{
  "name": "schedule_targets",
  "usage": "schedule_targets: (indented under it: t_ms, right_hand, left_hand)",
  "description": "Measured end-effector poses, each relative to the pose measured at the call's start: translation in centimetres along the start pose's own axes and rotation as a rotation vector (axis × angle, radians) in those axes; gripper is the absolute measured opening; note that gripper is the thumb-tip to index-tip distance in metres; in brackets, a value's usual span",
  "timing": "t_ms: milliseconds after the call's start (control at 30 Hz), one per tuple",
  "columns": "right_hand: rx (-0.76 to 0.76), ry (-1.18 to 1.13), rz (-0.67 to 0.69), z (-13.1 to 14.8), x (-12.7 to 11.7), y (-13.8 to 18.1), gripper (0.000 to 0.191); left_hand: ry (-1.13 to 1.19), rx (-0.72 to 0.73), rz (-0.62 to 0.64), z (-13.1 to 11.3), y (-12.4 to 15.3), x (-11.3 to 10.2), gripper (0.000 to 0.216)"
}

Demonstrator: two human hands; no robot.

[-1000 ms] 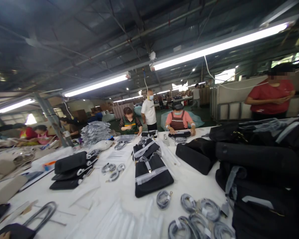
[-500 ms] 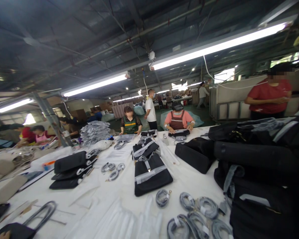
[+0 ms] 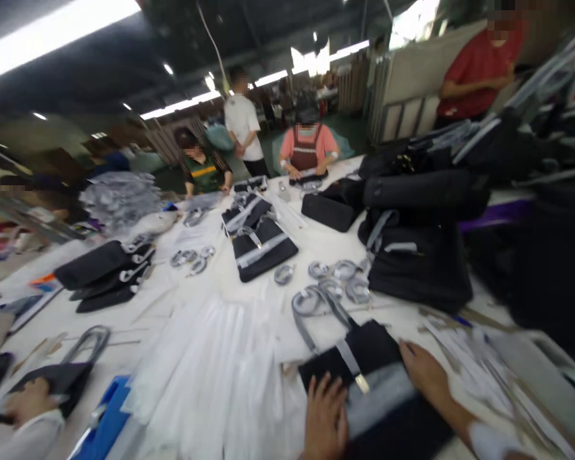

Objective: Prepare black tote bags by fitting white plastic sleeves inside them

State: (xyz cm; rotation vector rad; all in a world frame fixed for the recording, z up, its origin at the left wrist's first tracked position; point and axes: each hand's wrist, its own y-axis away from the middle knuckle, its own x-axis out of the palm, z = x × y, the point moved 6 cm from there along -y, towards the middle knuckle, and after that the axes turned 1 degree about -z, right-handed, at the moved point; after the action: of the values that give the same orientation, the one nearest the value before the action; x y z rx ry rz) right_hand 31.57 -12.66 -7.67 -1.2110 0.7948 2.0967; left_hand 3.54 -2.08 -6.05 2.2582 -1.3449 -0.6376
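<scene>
A flat black bag (image 3: 364,348) with a grey strap (image 3: 316,313) and a metal clasp lies on the white table (image 3: 311,246) right in front of me. My left hand (image 3: 323,415) rests flat on its near left part, fingers spread. My right hand (image 3: 424,370) lies on the bag's right edge, fingers pointing left. Neither hand visibly grips anything. A grey band (image 3: 378,399) crosses the bag between my hands.
Clear plastic sleeves (image 3: 211,377) lie to my left, coiled grey straps (image 3: 333,278) beyond the bag. Black bags are piled at right (image 3: 416,255), centre (image 3: 263,246) and left (image 3: 100,275). A co-worker's hand (image 3: 29,402) holds another bag bottom left. Several people work at the far end.
The view has tilted sharply down and blurred. My two hands and the black bag under them have come into view; before, only the table and the hall showed.
</scene>
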Motion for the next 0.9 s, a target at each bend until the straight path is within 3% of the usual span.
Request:
schedule_targets:
  t_ms: [33,100,167,300,433,567,700,800,900]
  right_hand:
    - [0.048,0.022,0.019,-0.6,0.5,0.4,0.047]
    - [0.103,0.052,0.069,-1.5,1.7,0.3,0.052]
    - [0.130,0.065,0.100,-2.3,2.7,-0.2,0.055]
    - [0.132,0.050,0.128,-2.8,2.9,-0.6,0.059]
    - [0.132,0.020,0.161,-2.6,2.5,-0.6,0.062]
    - [0.125,-0.024,0.200,-2.6,2.1,-0.8,0.065]
    - [0.074,-0.077,0.213,-2.9,0.7,-0.4,0.062]
    - [0.029,-0.108,0.233,-3.7,-0.4,0.9,0.055]
    - [0.017,-0.114,0.264,-4.6,-0.8,2.3,0.059]
  left_hand:
    - [-0.050,0.075,-0.080,0.9,0.4,1.2,0.057]
    - [-0.443,0.405,-0.303,1.1,1.3,2.8,0.046]
    - [-0.643,0.504,-0.382,2.0,1.4,3.7,0.043]
    - [-0.757,0.526,-0.374,2.3,0.9,3.5,0.041]
    - [-0.768,0.517,-0.430,1.6,2.1,3.2,0.042]
    - [-0.644,0.399,-0.615,2.6,4.5,2.9,0.046]
    - [-0.330,0.183,-0.742,5.6,6.1,2.4,0.069]
    - [0.020,0.031,-0.679,8.2,6.0,2.5,0.089]
    - [0.260,-0.042,-0.598,9.3,5.5,2.7,0.093]
